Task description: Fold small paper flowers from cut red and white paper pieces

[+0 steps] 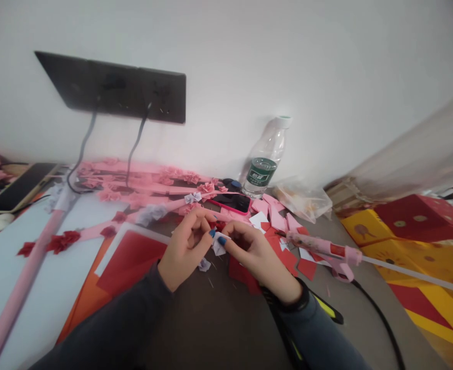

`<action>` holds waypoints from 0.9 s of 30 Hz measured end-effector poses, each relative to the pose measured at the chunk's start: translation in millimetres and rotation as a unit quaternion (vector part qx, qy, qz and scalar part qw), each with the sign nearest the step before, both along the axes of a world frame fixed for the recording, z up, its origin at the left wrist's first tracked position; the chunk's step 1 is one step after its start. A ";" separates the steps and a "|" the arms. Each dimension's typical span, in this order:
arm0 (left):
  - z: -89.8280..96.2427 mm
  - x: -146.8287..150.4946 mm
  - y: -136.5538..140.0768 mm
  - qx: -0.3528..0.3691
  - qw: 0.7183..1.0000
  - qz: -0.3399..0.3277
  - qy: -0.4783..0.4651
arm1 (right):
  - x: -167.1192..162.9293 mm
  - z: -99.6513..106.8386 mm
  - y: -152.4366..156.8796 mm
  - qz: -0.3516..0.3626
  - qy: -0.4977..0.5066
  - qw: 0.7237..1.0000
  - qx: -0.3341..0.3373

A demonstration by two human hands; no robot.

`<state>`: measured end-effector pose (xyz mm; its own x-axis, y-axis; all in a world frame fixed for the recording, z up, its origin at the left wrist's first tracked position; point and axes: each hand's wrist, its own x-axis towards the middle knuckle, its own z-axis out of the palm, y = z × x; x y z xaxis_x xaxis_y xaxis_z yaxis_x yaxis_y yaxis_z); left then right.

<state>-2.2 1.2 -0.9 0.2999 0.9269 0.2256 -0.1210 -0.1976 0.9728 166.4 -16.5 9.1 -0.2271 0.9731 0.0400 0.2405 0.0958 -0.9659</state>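
Note:
My left hand [188,249] and my right hand [255,252] meet above the grey-brown tabletop. Between them is a small piece of pale lavender paper [219,248], folded or curled, pinched at its upper edge by the thumbs and fingers of both. Just below it lies a small crumpled lavender paper flower [204,264]. Red paper pieces [242,271] lie partly under my right hand. Nearest on the left is a red paper sheet [132,262] over white and orange sheets. A pink hot glue gun [322,250], with a glue stick out of its back, rests right of my right hand.
Pink-wrapped branches with paper flowers [165,177] spread along the wall. A water bottle [264,162] leans there, beside a pink-cased phone [234,202] and a plastic bag [305,198]. A black-and-yellow tool [328,308] lies by my right wrist. Yellow and red boxes [415,216] stand right.

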 end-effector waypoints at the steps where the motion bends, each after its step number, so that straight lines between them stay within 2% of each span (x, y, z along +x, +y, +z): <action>1: -1.5 -0.3 0.0 0.006 1.000 -0.004 0.000 | 0.0 0.0 0.2 0.006 0.006 1.000 -0.008; 5: -5.7 -1.1 0.6 0.007 1.000 -0.022 -0.007 | 1.4 2.4 1.0 0.012 0.016 0.999 -0.025; 9: -3.7 -1.6 2.0 -0.007 1.000 -0.007 -0.007 | 3.2 3.8 1.4 0.010 0.027 0.999 -0.014; 12: -0.4 -1.6 4.0 -0.030 0.999 0.007 -0.010 | 3.5 2.7 1.7 -0.001 0.041 0.999 -0.009; 16: 1.5 -0.9 5.8 -0.066 0.997 -0.007 -0.030 | 1.8 1.0 1.2 0.006 0.038 0.999 -0.004; 23: 2.1 -1.5 6.0 -0.077 0.997 -0.004 -0.014 | 0.3 0.0 0.5 0.004 0.028 0.999 -0.021; 27: 2.0 -1.2 6.7 -0.090 0.995 0.024 -0.038 | 1.0 1.8 1.8 -0.005 0.077 0.996 -0.049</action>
